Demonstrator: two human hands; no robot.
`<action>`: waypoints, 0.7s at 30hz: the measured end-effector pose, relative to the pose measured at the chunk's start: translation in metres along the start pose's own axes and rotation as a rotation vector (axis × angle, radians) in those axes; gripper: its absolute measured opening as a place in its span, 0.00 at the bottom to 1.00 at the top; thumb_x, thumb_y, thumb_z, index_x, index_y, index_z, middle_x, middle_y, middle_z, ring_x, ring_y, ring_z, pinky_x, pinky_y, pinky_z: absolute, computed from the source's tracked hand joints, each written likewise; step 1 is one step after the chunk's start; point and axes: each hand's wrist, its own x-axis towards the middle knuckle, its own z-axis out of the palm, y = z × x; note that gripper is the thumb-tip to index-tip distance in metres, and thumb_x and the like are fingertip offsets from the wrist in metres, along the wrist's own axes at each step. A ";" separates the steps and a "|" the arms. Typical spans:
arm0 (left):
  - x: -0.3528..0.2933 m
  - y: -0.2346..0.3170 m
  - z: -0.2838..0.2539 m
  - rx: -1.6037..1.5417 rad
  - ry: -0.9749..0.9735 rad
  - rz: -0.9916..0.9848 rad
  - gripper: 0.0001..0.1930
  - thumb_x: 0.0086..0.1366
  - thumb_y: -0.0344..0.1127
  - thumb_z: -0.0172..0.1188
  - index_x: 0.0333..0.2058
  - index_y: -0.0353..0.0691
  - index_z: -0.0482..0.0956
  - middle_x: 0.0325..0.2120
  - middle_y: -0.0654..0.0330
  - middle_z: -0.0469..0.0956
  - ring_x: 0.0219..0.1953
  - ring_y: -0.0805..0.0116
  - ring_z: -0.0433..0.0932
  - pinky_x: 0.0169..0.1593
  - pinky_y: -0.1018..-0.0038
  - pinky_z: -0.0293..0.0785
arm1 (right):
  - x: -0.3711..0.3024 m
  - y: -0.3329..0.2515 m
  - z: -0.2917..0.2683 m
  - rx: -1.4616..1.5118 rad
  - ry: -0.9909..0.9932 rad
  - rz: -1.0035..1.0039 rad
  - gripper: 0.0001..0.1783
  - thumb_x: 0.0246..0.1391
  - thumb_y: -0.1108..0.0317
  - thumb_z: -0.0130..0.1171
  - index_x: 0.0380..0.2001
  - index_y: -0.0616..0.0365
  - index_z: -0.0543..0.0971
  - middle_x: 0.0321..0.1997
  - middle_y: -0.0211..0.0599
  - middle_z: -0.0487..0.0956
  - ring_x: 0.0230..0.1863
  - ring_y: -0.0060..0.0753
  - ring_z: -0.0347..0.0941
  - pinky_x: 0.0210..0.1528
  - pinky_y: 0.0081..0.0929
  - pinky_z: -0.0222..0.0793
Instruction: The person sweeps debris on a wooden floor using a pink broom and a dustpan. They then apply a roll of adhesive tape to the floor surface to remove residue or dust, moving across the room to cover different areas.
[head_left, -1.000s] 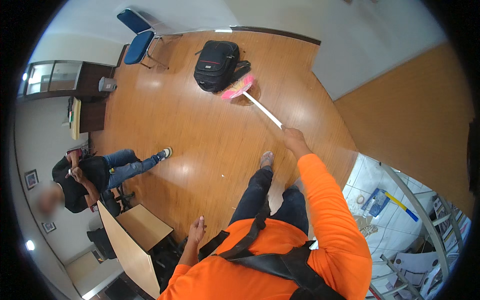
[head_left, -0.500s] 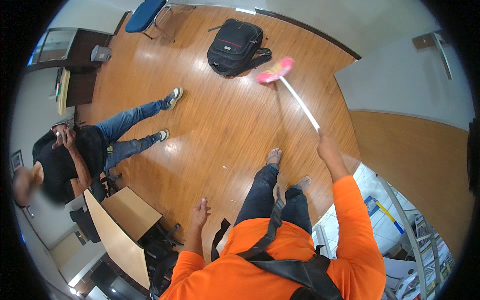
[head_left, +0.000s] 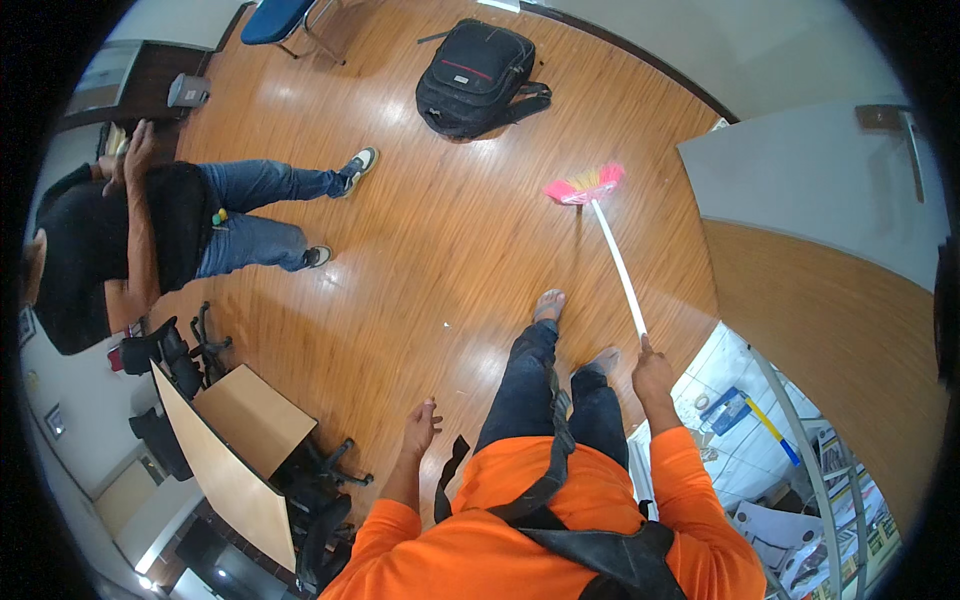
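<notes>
My right hand point(head_left: 655, 372) is wrapped round the upper end of a broom's white handle point(head_left: 622, 268). The broom head point(head_left: 588, 186), with pink and yellow bristles, points away from me over the wooden floor, beyond my feet. Whether the bristles touch the floor I cannot tell. At my left side hangs my left hand point(head_left: 422, 428), its fingers loosely bent and partly apart, holding nothing.
A black backpack point(head_left: 476, 78) lies on the floor ahead. To the left stands another person point(head_left: 150, 235), near a desk point(head_left: 257, 415) and office chairs. On the right are a door point(head_left: 810, 290), a metal ladder point(head_left: 800, 440) and a blue-and-yellow tool point(head_left: 728, 410) on white tiles.
My right hand has drawn back toward me, and the broom head has come nearer and to the right. The person on the left has moved, raising a hand. My left hand has shifted slightly.
</notes>
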 end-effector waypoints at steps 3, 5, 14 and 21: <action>-0.006 0.014 -0.006 -0.001 0.016 0.018 0.34 0.64 0.59 0.45 0.57 0.35 0.63 0.54 0.47 0.66 0.46 0.52 0.75 0.39 0.65 0.76 | 0.002 -0.020 0.009 0.042 -0.012 0.049 0.27 0.58 0.65 0.44 0.61 0.43 0.61 0.38 0.52 0.73 0.36 0.51 0.75 0.39 0.42 0.71; -0.011 0.020 -0.007 0.015 0.029 0.019 0.34 0.64 0.59 0.45 0.56 0.35 0.64 0.54 0.47 0.66 0.46 0.53 0.75 0.39 0.65 0.76 | 0.005 -0.027 0.018 0.053 -0.001 0.061 0.27 0.57 0.66 0.44 0.61 0.44 0.61 0.37 0.52 0.73 0.37 0.51 0.75 0.39 0.42 0.71; -0.010 0.009 -0.007 0.049 0.017 0.006 0.35 0.63 0.60 0.45 0.56 0.34 0.64 0.54 0.47 0.66 0.46 0.53 0.74 0.40 0.66 0.75 | 0.017 -0.045 0.019 0.144 0.079 0.030 0.26 0.57 0.68 0.43 0.60 0.47 0.63 0.34 0.53 0.74 0.36 0.51 0.75 0.39 0.42 0.71; -0.017 0.017 -0.003 0.025 -0.004 0.018 0.34 0.64 0.59 0.46 0.56 0.34 0.64 0.54 0.48 0.66 0.46 0.51 0.74 0.40 0.63 0.75 | 0.004 -0.011 0.030 0.166 0.136 0.021 0.25 0.57 0.66 0.46 0.59 0.48 0.64 0.28 0.54 0.75 0.32 0.52 0.74 0.35 0.44 0.69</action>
